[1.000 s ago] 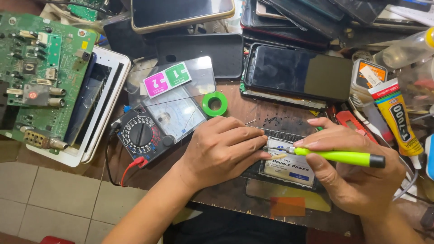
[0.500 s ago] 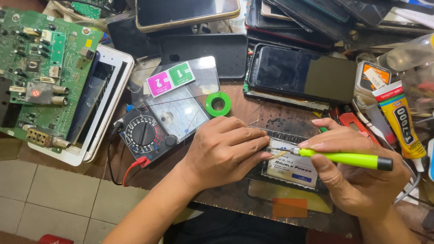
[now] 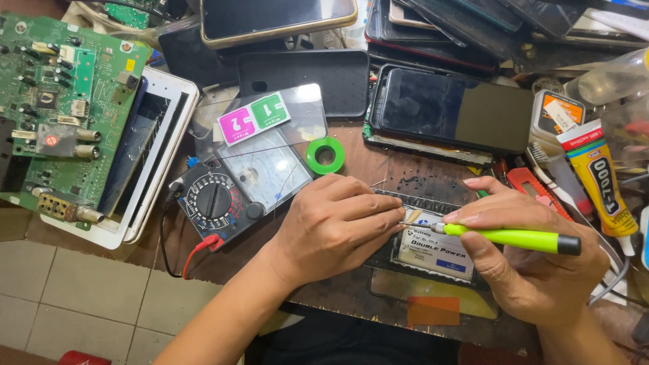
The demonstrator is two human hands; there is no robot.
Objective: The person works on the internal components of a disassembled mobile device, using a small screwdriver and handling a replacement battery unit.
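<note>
**Kid:** While the left hand point(image 3: 338, 226) presses down, what is under it?

**Helper:** A small phone point(image 3: 433, 247) lies open on the counter point(image 3: 378, 169), right in front of the person. The left hand is curled and rests on its left end. I think it pins the phone so it cannot slide.

**Kid:** And the other hand?

**Helper:** The right hand point(image 3: 534, 263) is closed around a green tool point(image 3: 507, 236), held like a pencil. Its thin tip point(image 3: 409, 224) points left and meets the phone's top edge, just beside the left fingertips. Holding it low like that likely keeps the tip steady.

**Kid:** What is that white patch?

**Helper:** A battery point(image 3: 436, 253) sits inside the phone, between the two hands.

**Kid:** The counter looks messy!

**Helper:** It is brown wood and very full. A meter point(image 3: 230, 192) with a dial sits near the left hand, with a green tape roll point(image 3: 325, 155) beside it. A green board point(image 3: 61, 108) lies far left. Dark phones point(image 3: 453, 111) pile up at the back. A glue tube point(image 3: 598, 176) lies at the right. Pale floor tiles point(image 3: 74, 304) show below the counter's edge.
</note>
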